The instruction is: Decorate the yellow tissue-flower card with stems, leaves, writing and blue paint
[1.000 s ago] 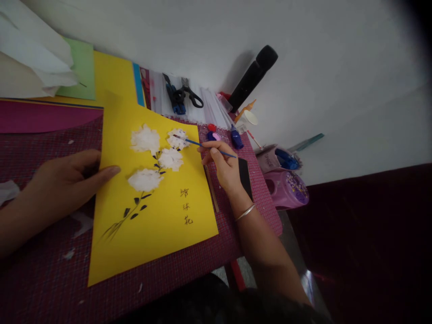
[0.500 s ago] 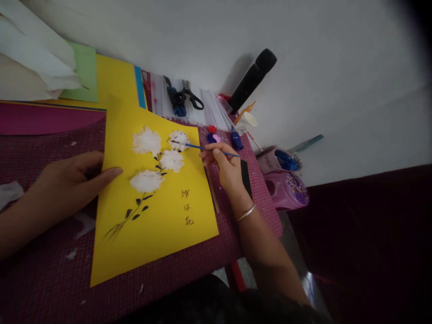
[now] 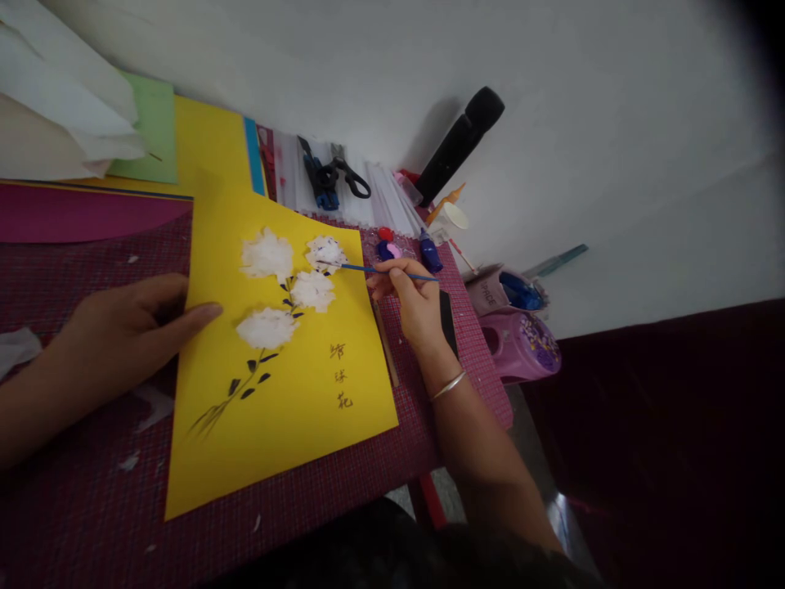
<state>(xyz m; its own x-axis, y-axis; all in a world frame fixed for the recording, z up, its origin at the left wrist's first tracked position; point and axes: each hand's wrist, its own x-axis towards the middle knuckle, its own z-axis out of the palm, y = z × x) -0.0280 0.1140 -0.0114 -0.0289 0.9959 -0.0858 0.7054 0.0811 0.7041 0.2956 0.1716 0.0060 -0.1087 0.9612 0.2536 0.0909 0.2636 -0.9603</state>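
Note:
Across the table lies a sheet of yellow paper [image 3: 288,409], bearing a painted dark stem with leaves, several raised white paper flowers and handwritten characters. My left hand [image 3: 123,335] grips its left edge, thumb on top and fingers tucked underneath, partly hidden. My right hand [image 3: 414,303] pinches a thin blue paintbrush [image 3: 361,267] near the sheet's right edge. The brush tip is at the upper right white flower [image 3: 326,249], which carries small dark blue specks. Whether the tip touches it I cannot tell.
Beyond the paper are scissors [image 3: 347,176], a utility knife [image 3: 319,184], red, blue and pink paint blobs [image 3: 386,248] and a dark blue paint bottle [image 3: 430,252]. A black cylinder [image 3: 463,143] leans by the wall. A pink container [image 3: 521,348] stands past the table's right edge.
My right hand and the paintbrush have shifted slightly right, with the tip a little lower on the upper right flower. My left hand keeps its hold on the paper.

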